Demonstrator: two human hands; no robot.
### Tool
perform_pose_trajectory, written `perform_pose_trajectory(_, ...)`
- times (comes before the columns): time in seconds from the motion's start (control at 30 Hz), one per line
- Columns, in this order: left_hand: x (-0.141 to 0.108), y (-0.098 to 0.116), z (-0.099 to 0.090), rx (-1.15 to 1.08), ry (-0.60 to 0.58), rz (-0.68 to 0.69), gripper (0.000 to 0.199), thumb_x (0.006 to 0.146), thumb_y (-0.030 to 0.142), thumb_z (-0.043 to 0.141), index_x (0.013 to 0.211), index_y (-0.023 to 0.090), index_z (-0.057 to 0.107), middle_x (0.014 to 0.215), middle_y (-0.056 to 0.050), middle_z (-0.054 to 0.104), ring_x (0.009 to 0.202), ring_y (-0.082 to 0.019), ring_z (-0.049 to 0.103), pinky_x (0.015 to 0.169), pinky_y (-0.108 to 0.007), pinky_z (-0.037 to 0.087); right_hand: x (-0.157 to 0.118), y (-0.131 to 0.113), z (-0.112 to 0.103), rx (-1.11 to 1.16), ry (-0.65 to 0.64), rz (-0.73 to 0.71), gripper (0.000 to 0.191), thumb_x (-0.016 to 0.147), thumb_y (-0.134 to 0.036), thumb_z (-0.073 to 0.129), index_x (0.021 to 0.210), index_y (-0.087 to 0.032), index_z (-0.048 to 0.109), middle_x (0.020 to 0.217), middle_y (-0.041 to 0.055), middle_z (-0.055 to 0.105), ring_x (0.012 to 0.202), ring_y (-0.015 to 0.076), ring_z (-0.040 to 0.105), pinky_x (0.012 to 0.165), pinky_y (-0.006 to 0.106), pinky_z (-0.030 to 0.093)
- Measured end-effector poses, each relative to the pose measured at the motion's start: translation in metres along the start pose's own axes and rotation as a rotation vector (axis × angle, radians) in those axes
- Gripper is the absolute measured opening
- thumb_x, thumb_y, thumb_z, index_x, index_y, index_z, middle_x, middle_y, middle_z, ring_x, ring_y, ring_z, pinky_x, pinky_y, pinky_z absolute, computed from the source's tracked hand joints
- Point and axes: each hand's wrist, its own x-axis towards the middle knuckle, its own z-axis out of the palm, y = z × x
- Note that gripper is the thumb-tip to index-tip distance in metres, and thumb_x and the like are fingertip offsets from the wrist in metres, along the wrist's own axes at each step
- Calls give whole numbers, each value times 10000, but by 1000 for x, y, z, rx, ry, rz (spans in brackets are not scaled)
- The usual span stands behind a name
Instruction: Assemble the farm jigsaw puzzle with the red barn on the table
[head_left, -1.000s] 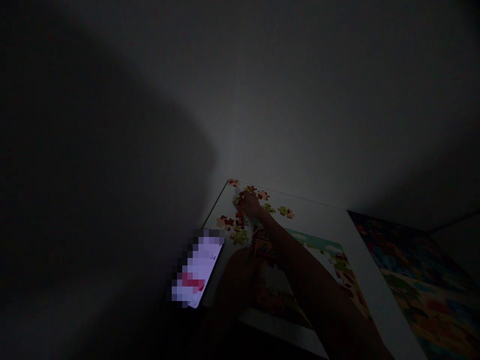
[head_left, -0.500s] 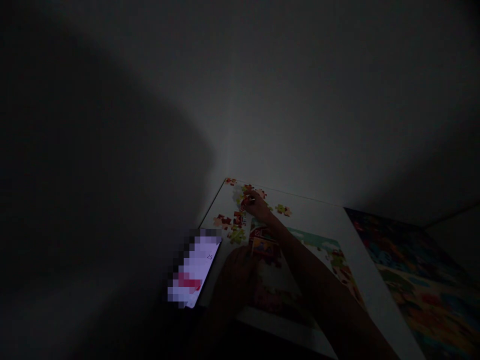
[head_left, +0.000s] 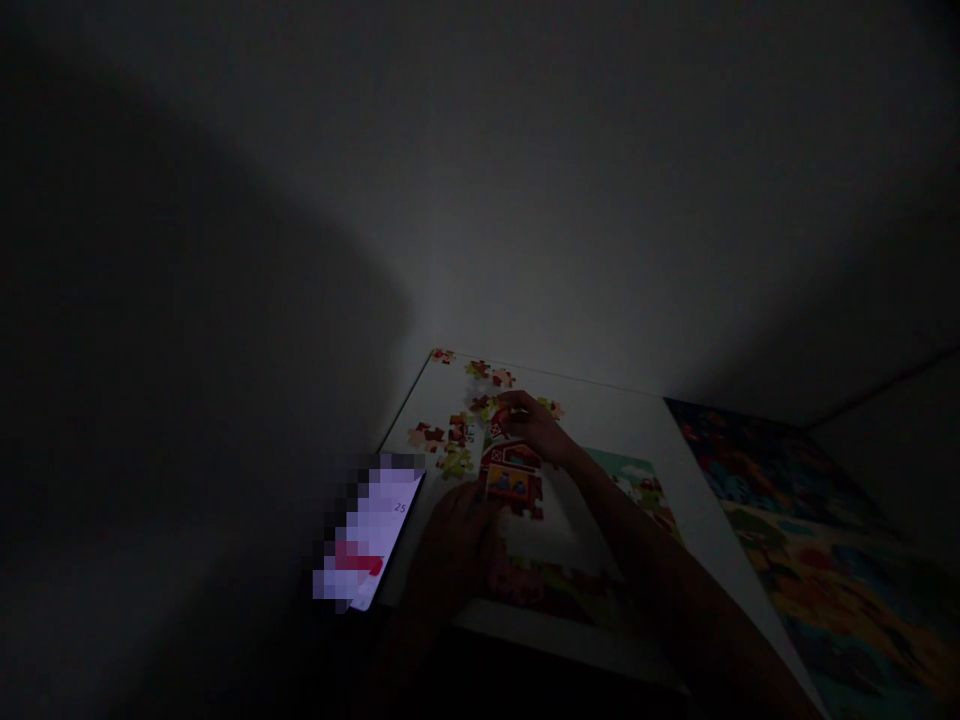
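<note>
My right hand (head_left: 531, 418) pinches a red puzzle piece (head_left: 498, 426) with a white-framed window pattern, just above the barn part of a jigsaw puzzle (head_left: 517, 484). The joined part shows a red barn with an orange panel; a bare gap lies to its right and below. My left hand (head_left: 459, 522) rests with fingers stretched along the puzzle's left side, in deep shadow. Loose puzzle pieces (head_left: 454, 460) lie left of the barn, and several more are at the far end of the white table (head_left: 611, 410).
A lit phone (head_left: 375, 535), partly pixelated, lies at the table's left edge. Colourful picture sheets (head_left: 810, 560) cover the right side. A pale wall (head_left: 540, 250) rises behind the table. The room is very dim.
My right hand has come from the loose pieces at the far left toward the barn, bringing a red puzzle piece. My left hand stays by the puzzle. The view has shifted slightly.
</note>
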Motion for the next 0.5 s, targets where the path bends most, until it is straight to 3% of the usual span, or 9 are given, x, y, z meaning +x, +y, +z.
perform_pose_trajectory(0.5, 0, -5, 2, -3, -27, 3, 337, 948, 201, 462, 1245, 225, 620, 1348, -105, 562, 1248, -263, 518, 1028, -491, 489, -50, 10, -32, -12, -48, 32, 477, 644, -215, 717, 1099, -227, 573, 911, 1, 563, 766, 148, 589, 667, 296, 492)
